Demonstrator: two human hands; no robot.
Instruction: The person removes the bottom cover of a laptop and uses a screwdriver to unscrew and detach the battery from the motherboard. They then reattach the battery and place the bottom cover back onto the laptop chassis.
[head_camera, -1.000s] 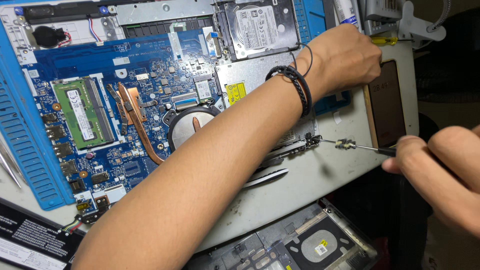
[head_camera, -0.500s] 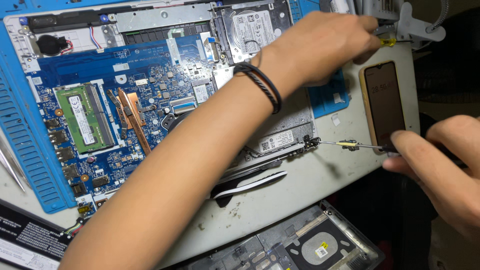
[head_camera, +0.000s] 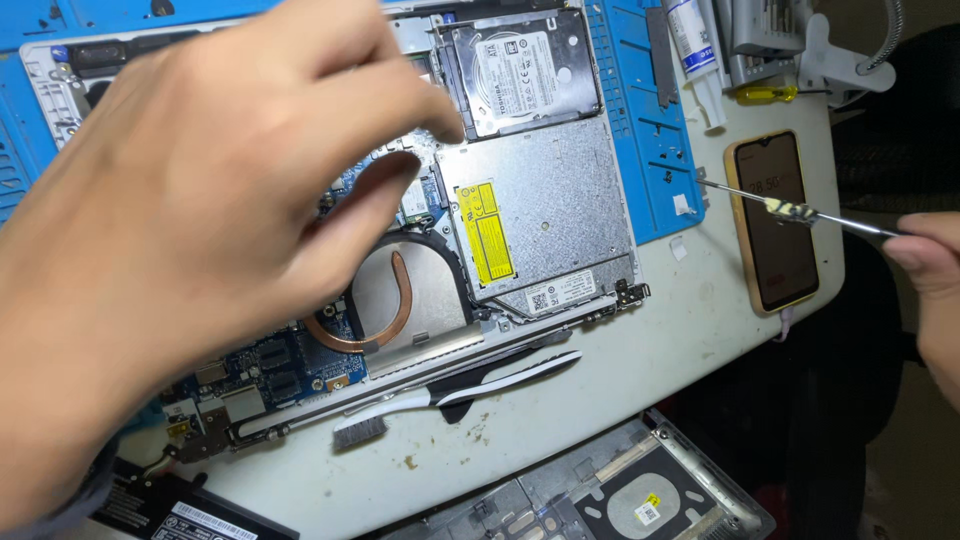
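Right hand (head_camera: 930, 290) grips a thin screwdriver (head_camera: 790, 210) above a phone (head_camera: 780, 225), risking scratches; left hand (head_camera: 200, 220) hovers loosely pinched, empty, over the opened laptop (head_camera: 540, 210).

The optical drive (head_camera: 540, 215) wears matt, finely grained grey metal with glossy yellow paper labels, the hard drive (head_camera: 520, 70) shiny bare metal, the heat pipe (head_camera: 385, 320) smooth copper, the screwdriver (head_camera: 800, 212) thin polished steel, the phone (head_camera: 775, 225) glossy glass, the counter (head_camera: 640, 380) smooth white.

White rounded tabletop (head_camera: 640, 400), blue work mat (head_camera: 650, 150), dark floor beyond.
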